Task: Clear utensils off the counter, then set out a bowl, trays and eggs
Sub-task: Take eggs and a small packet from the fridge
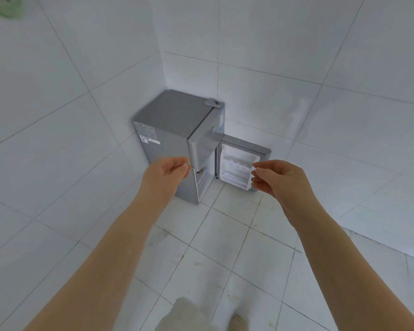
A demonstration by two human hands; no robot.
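A person stands over a small grey fridge [175, 139] in a tiled corner, its lower door [240, 168] swung open. Both hands reach forward, left hand [167, 172] and right hand [276, 179], fingers loosely curled, holding nothing. Likely fetching eggs; none are identifiable, and the upper door [204, 149] partly hides the interior.

Single head-worn wide-angle view, forward and downward over outstretched arms toward a corner fridge [177, 139], tiled floor [225, 247] below.
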